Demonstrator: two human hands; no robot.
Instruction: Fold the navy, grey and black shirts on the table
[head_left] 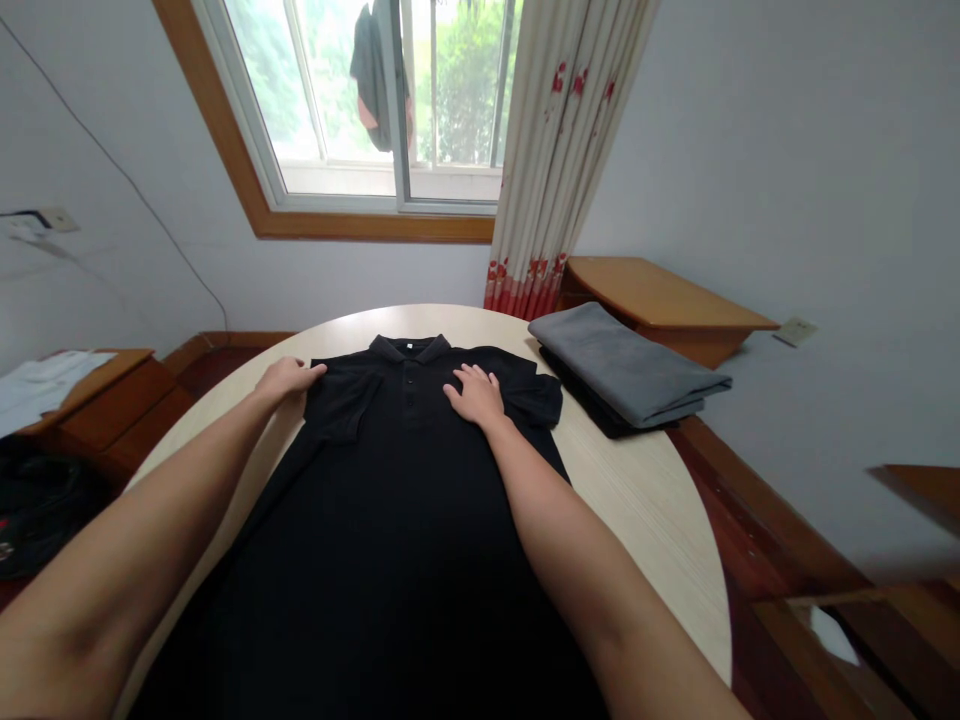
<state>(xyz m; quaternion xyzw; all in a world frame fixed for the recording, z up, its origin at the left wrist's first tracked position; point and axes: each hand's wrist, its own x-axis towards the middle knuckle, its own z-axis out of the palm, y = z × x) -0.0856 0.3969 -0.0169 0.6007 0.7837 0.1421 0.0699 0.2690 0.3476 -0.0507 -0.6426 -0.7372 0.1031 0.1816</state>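
Observation:
A black polo shirt (pixel 420 500) lies spread out on a round pale table (pixel 652 510), its collar and buttons facing up at the far side. My left hand (pixel 286 380) pinches the shirt's edge by the left shoulder and sleeve. The left sleeve is laid inward over the shirt's body. My right hand (pixel 477 394) rests flat on the chest, right of the buttons, with its fingers spread. The right sleeve is bent beside the body. The shirt's lower part runs toward me and out of view at the bottom.
A folded grey cloth (pixel 630 360) lies on a folded black one (pixel 592 400) at the table's right rim. Behind it is a wooden cabinet (pixel 660 290) by the curtain (pixel 555 150). A window (pixel 337 180) is ahead. Papers (pixel 49 385) lie on wooden furniture at left.

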